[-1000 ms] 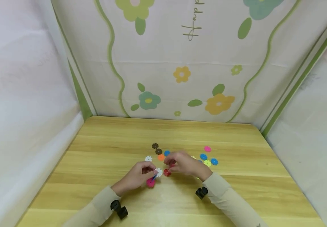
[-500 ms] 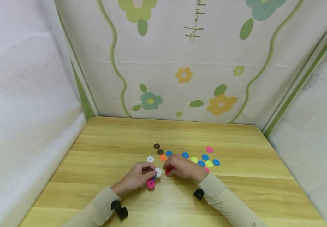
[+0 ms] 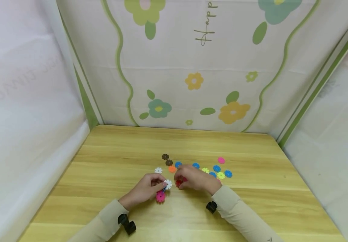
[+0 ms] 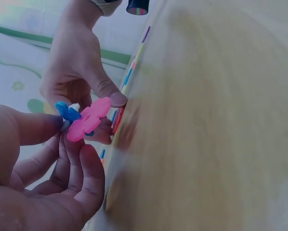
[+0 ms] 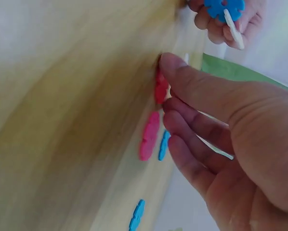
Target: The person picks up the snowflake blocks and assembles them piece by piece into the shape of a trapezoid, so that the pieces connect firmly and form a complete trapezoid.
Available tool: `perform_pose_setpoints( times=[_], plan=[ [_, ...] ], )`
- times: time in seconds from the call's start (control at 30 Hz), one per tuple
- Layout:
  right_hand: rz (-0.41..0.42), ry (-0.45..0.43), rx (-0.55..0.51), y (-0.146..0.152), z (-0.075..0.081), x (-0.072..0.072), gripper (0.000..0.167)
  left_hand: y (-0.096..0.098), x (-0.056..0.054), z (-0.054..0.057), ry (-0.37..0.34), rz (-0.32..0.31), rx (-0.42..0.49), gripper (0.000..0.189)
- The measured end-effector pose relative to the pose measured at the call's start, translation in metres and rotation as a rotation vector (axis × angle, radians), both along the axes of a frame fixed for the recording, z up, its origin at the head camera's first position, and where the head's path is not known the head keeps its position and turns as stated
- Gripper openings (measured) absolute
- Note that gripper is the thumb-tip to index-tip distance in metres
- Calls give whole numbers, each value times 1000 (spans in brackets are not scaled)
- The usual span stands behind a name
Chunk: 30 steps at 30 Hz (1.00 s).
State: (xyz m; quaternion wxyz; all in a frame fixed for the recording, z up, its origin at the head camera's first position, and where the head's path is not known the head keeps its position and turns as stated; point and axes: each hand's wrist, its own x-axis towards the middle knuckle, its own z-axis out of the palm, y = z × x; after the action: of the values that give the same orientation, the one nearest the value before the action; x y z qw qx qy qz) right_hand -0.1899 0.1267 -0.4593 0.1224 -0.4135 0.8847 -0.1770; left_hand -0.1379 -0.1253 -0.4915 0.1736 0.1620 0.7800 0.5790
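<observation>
My left hand (image 3: 145, 189) pinches a small joined cluster of notched plastic snowflake discs between thumb and fingers. In the cluster are a white disc (image 3: 168, 184), a pink disc (image 3: 160, 197) and, between them, a blue disc (image 5: 224, 8). To its right, my right hand (image 3: 196, 178) reaches low to the tabletop and pinches a red snowflake disc (image 5: 161, 90), thumb on the near side and fingertips at the far side. Lying flat close to those fingers is a loose pink disc (image 5: 150, 136), partly covered by the hand in the head view.
Two brown discs (image 3: 165, 157), an orange disc (image 3: 172, 169) and a loose white disc (image 3: 158, 170) lie beyond the hands. Several blue and yellow discs (image 3: 220, 175) are scattered right of them, with another pink disc (image 3: 221, 160) farther back. Printed cloth walls surround the wooden table (image 3: 125, 137).
My right hand has lowered and shifted slightly toward me over the red disc, uncovering blue and yellow discs behind it. The left hand keeps its cluster in nearly the same place.
</observation>
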Motion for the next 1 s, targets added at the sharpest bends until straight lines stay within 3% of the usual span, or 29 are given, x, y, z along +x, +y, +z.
perform_pose_setpoints(
  times=[0.2,0.5,0.67,0.87,1.0],
  plan=[
    [-36,-32,11,-3,-2,-2,16,2,-3,1,-6,1,-7,21],
    [-91,-215,-96,10,-1,-5,7,6,-7,2,13,-16,2,18],
    [-111,-219,-144,29,1,-9,10,11,-9,5,14,-33,2,18],
    [-144,-229,-273,46,4,-8,11,17,-11,9,0,-48,8,18],
    [-143,-187,-342,50,7,-4,8,22,-11,11,5,-65,14,19]
  ],
)
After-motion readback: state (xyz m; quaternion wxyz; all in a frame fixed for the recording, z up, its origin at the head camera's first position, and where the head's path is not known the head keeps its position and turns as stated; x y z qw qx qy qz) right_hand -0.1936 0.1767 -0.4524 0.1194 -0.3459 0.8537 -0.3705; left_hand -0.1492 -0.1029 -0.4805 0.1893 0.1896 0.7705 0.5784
